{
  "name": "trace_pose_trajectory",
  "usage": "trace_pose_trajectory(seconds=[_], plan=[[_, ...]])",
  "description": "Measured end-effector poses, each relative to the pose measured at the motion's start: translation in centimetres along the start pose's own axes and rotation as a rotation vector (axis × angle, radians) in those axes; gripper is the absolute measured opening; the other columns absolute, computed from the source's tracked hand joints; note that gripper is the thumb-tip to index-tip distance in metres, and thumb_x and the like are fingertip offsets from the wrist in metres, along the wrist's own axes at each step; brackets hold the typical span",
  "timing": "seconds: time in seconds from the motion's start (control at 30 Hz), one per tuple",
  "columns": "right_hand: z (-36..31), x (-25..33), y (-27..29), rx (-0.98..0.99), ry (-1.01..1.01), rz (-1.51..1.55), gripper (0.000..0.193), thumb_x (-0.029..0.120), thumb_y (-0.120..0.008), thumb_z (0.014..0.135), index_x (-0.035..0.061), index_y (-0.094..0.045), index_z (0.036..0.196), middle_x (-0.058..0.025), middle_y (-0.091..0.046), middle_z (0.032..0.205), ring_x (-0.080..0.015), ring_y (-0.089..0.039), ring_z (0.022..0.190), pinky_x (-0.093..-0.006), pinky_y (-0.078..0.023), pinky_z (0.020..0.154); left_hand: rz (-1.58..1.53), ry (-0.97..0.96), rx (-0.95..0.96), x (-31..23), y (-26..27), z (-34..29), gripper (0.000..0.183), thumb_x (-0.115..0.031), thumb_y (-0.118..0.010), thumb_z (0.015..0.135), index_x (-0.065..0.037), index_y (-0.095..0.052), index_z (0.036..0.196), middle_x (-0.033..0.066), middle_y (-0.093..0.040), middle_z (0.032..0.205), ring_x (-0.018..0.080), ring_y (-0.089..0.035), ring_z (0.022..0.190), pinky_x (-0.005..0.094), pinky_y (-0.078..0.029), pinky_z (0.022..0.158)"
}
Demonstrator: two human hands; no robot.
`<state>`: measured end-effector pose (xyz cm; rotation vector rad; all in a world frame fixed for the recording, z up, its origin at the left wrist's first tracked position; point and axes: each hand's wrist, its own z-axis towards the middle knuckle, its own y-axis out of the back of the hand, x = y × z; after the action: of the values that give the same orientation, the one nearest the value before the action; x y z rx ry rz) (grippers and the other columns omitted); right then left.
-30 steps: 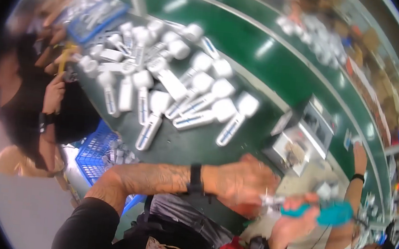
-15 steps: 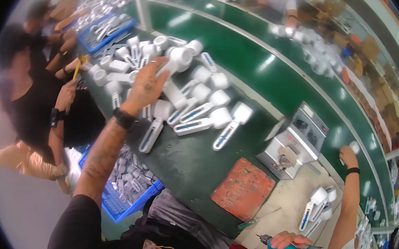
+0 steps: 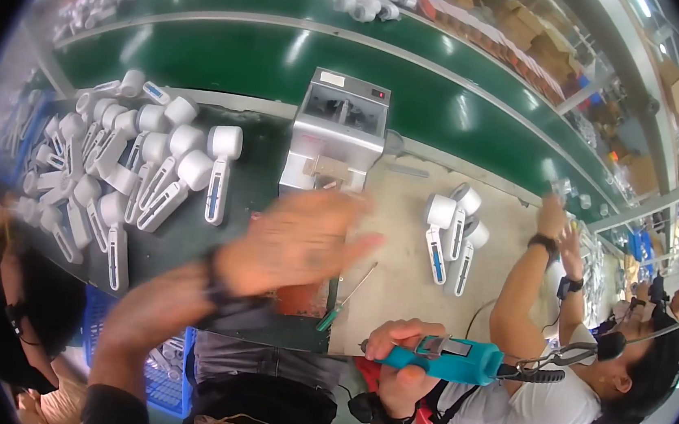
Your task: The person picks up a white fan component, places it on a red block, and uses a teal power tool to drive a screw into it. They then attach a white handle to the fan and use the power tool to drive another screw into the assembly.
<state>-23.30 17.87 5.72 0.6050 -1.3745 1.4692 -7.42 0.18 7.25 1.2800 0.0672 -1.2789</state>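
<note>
Two hands work here: the right hand [image 3: 399, 353] has a closed grip on a teal electric screwdriver [image 3: 456, 360] at the tabletop's [image 3: 390, 241] near edge; the left hand [image 3: 291, 244], blurred, spread open and empty, hovers left of it. Steadying that hand would likely help.

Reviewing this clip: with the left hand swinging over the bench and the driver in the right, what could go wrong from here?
1. The left hand is motion-blurred and open above the bench; it could knock the green-handled screwdriver lying loose near the edge.
2. The right hand grips the teal electric screwdriver off the bench, tip toward the left arm; a careless swing might jab it.
3. A co-worker's arm reaches close to the three white devices; the two people could collide.
</note>
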Motion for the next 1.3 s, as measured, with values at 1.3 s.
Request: trace_pose_trajectory(seconds=[1.3], plan=[[9.5, -1.8, -6.2, 0.028, 0.129, -0.291, 0.074, 0.077, -0.052, 0.09, 0.0066, -0.052, 0.112, -0.0029, -0.049, 0.068, -0.0166, -0.048, 0.059, -0.0307, -0.04, 0.055, -0.091, 0.004, 0.224, 5.2, 0.8, -5.1, 0.03, -0.023, -0.076, 0.082, -0.004, -0.066, 0.103, 0.0132, -0.063, 0.103, 0.0338, -0.06, 0.1, 0.0436, -0.05, 0.088]])
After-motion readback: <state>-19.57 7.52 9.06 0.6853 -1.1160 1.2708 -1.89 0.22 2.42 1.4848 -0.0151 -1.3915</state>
